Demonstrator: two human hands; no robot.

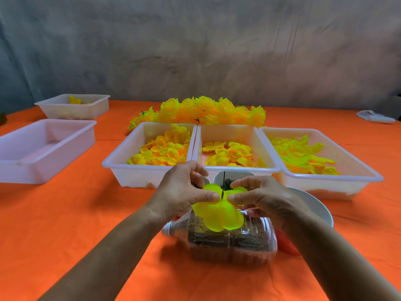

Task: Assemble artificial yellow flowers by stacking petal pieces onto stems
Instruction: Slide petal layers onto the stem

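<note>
A large yellow petal piece (218, 216) sits threaded on a thin dark stem (224, 181) that stands upright above a sand-filled plastic bottle (230, 242) lying on its side. My left hand (182, 192) pinches the petal piece from the left, thumb tip beside the stem. My right hand (264, 198) pinches it from the right, thumb against the stem. Three white trays hold loose yellow petals: left (112, 164), middle (269, 168), right (377, 177). Finished yellow flowers (206, 111) are piled behind them.
An orange cloth (76, 224) covers the table. An empty white tray (13, 170) stands at the left, another tray (54, 105) with a few petals behind it. A white bowl (319, 209) sits under my right wrist. A white object (375, 117) lies far right.
</note>
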